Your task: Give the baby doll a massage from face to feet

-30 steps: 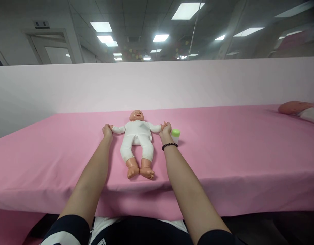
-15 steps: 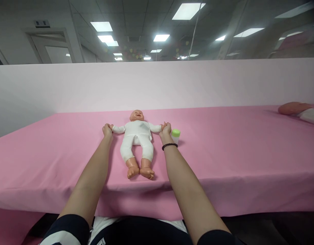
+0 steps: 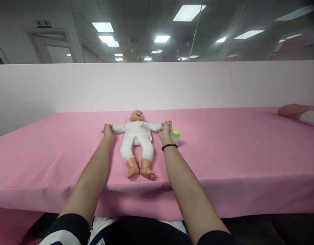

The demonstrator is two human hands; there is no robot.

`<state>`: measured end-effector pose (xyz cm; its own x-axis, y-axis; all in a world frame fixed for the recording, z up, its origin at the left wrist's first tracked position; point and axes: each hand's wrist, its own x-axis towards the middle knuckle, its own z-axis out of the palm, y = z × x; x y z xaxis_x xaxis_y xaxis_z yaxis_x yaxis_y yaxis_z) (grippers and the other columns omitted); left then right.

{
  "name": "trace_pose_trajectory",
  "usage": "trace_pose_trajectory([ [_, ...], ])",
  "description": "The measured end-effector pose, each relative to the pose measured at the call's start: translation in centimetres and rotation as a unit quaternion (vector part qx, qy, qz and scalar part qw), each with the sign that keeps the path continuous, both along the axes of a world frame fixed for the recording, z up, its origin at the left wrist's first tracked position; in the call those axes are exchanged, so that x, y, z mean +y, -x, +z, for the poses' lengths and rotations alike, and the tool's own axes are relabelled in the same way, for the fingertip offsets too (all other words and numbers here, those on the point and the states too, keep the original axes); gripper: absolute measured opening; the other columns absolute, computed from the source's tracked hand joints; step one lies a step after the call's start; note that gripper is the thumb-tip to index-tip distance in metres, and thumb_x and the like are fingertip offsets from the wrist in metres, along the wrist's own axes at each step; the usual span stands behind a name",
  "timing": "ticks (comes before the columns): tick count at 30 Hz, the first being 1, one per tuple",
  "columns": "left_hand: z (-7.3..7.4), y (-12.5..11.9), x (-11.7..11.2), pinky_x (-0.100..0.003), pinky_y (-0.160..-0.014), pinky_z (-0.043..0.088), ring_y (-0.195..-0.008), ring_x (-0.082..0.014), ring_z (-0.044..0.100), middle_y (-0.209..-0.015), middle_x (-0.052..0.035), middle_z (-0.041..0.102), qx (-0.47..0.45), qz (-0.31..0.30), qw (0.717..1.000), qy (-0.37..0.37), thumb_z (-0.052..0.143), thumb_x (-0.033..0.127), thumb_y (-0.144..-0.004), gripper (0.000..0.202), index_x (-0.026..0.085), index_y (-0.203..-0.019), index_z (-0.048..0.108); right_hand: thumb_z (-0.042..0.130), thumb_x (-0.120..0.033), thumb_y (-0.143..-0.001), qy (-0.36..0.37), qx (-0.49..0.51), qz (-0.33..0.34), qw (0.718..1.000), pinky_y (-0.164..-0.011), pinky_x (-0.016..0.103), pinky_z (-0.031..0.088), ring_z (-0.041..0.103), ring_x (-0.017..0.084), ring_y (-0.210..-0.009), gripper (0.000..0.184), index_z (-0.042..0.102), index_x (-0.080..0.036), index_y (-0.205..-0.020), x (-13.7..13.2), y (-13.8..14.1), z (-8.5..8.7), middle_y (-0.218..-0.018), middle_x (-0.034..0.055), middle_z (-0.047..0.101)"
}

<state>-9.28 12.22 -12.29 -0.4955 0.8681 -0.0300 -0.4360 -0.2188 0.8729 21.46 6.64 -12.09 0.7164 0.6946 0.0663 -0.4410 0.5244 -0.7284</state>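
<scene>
A baby doll point(image 3: 137, 134) in a white suit lies on its back on the pink-covered table point(image 3: 231, 146), head toward the wall and bare feet toward me. Its arms are stretched out to both sides. My left hand point(image 3: 107, 130) is closed around the doll's hand or wrist on the left. On the other side, my right hand point(image 3: 165, 130) grips the doll's other arm near the wrist, and the doll's fingers show above mine. Just right of my right wrist stands a small container with a green lid point(image 3: 175, 133), partly hidden by my hand.
A second doll point(image 3: 295, 109) lies at the far right of the table, cut off by the frame edge. Behind the table runs a low white wall point(image 3: 157, 85) with glass above it. The cloth hangs over the table's front edge close to my body.
My right hand has shifted slightly on the doll's arm, so more of the doll's fingers show. My left hand has also adjusted slightly. The doll's body and the container have stayed put.
</scene>
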Motion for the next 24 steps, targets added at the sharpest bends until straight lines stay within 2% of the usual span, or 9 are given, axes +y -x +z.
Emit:
trace_pose_trajectory([
  [2,0.0,-0.1,0.0,-0.026,-0.059,0.036,-0.062,-0.0112,0.048,-0.069,0.0041,0.046,0.008,0.016,1.000,-0.002,0.063,0.016,-0.070,0.025,0.023,-0.074,0.039,0.052,-0.005,-0.076,0.006,0.005,0.004,1.000,-0.073,0.019,0.049,0.060,0.008,-0.085,0.044,0.050,-0.024,-0.115,-0.1,0.4,0.3,-0.107,-0.0022,0.060],
  [4,0.1,-0.2,-0.1,-0.024,-0.059,0.037,-0.066,-0.0111,0.051,-0.073,0.0034,0.050,0.017,0.006,1.000,-0.011,0.065,0.016,-0.068,0.024,0.022,-0.077,0.043,0.052,-0.005,-0.076,0.017,0.005,0.011,1.000,-0.069,0.019,0.049,0.060,0.008,-0.079,0.046,0.052,-0.026,-0.117,-0.2,0.6,0.5,-0.103,-0.0036,0.061],
  [6,0.2,-0.4,-0.3,-0.023,-0.061,0.040,-0.071,-0.0119,0.055,-0.079,0.0022,0.055,0.027,-0.015,0.999,-0.022,0.068,0.017,-0.067,0.027,0.023,-0.084,0.048,0.052,-0.008,-0.077,0.033,0.006,0.010,0.999,-0.062,0.018,0.048,0.056,0.008,-0.070,0.037,0.054,-0.024,-0.110,-0.1,0.8,0.6,-0.092,-0.0051,0.059],
  [10,0.3,-0.7,-0.7,-0.023,-0.067,0.045,-0.086,-0.0153,0.063,-0.095,-0.0014,0.063,0.047,-0.042,0.997,-0.051,0.070,0.020,-0.070,0.035,0.027,-0.100,0.054,0.053,-0.022,-0.085,0.058,0.003,-0.015,0.998,-0.050,0.020,0.043,0.046,0.011,-0.057,0.004,0.051,-0.022,-0.088,-0.1,0.8,0.7,-0.073,-0.0065,0.048],
  [11,0.2,-0.8,-0.7,-0.024,-0.067,0.046,-0.088,-0.0160,0.064,-0.098,-0.0022,0.063,0.054,-0.046,0.996,-0.057,0.070,0.020,-0.071,0.035,0.028,-0.103,0.055,0.052,-0.026,-0.087,0.060,-0.004,-0.025,0.998,-0.050,0.021,0.043,0.047,0.011,-0.058,0.004,0.051,-0.023,-0.086,-0.1,0.8,0.8,-0.072,-0.0059,0.048],
  [14,0.1,-0.8,-1.0,-0.025,-0.068,0.048,-0.090,-0.0171,0.065,-0.101,-0.0045,0.065,0.083,-0.046,0.993,-0.066,0.069,0.020,-0.075,0.037,0.028,-0.109,0.056,0.048,-0.030,-0.091,0.064,-0.043,-0.054,0.996,-0.058,0.023,0.049,0.056,0.013,-0.069,0.010,0.053,-0.022,-0.091,-0.5,0.9,1.1,-0.082,-0.0015,0.058],
  [16,0.0,-0.9,-1.3,-0.025,-0.070,0.050,-0.091,-0.0168,0.066,-0.104,-0.0056,0.065,0.110,-0.031,0.991,-0.065,0.069,0.022,-0.078,0.040,0.028,-0.114,0.053,0.046,-0.028,-0.093,0.066,-0.084,-0.068,0.992,-0.068,0.025,0.053,0.062,0.014,-0.083,0.014,0.056,-0.020,-0.099,-0.9,1.1,1.3,-0.096,0.0034,0.065],
  [19,0.2,-1.2,-1.6,-0.024,-0.077,0.053,-0.096,-0.0153,0.067,-0.112,-0.0069,0.066,0.165,0.000,0.985,-0.057,0.069,0.027,-0.081,0.048,0.029,-0.123,0.046,0.043,-0.026,-0.096,0.072,-0.158,-0.079,0.982,-0.086,0.027,0.053,0.063,0.015,-0.105,0.024,0.058,-0.016,-0.110,-1.4,1.3,1.8,-0.119,0.0101,0.068],
  [24,2.1,-1.6,-0.5,-0.025,-0.083,0.054,-0.099,-0.0153,0.069,-0.116,-0.0085,0.068,0.305,0.015,0.952,0.005,0.062,0.038,-0.086,0.044,0.025,-0.125,0.045,0.049,-0.033,-0.097,0.172,-0.284,-0.060,0.941,-0.092,0.027,0.051,0.066,0.019,-0.110,0.030,0.058,-0.012,-0.116,-0.6,-0.2,3.7,-0.124,0.0161,0.070],
])
